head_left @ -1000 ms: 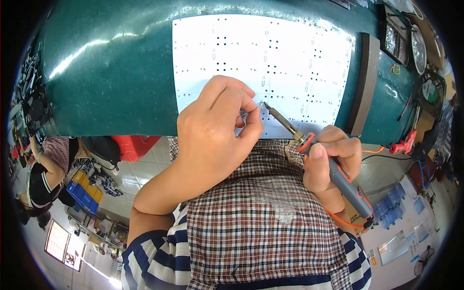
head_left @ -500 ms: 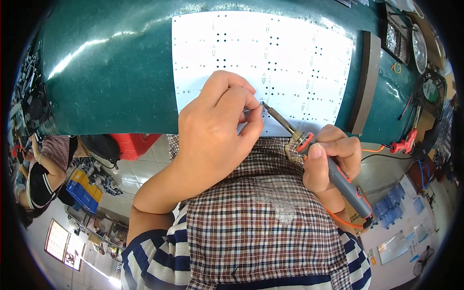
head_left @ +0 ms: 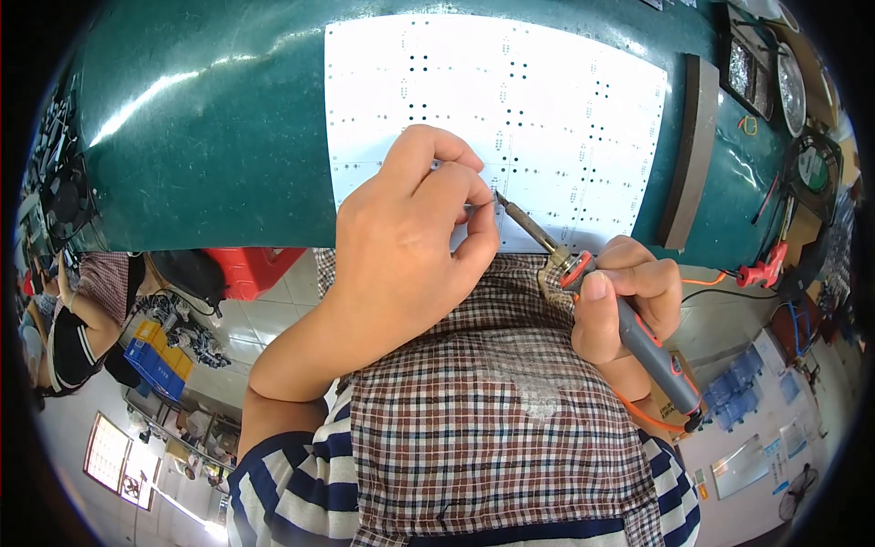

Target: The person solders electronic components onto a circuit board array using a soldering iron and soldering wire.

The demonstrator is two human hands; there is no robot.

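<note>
Over the glossy dark-green tabletop (head_left: 210, 173) lies the white rectangular board (head_left: 556, 118) with small black dots, beneath my hands. My left hand (head_left: 406, 223) pinches what looks like thin silvery wire (head_left: 470, 209). My right hand (head_left: 649, 284) grips the grey-and-red soldering iron (head_left: 654, 354), its long axis slanting from lower right to upper left. Its dark, pointed metal tip (head_left: 501, 198) sits just right of my left fingertips, much nearer them than my right fingers; I can't tell whether it touches the board.

board (head_left: 551, 118) on table (head_left: 210, 182) | soldering iron (head_left: 576, 266) over board's near edge | bar (head_left: 690, 153) right of board | fan (head_left: 813, 173) beyond bar, right
</note>
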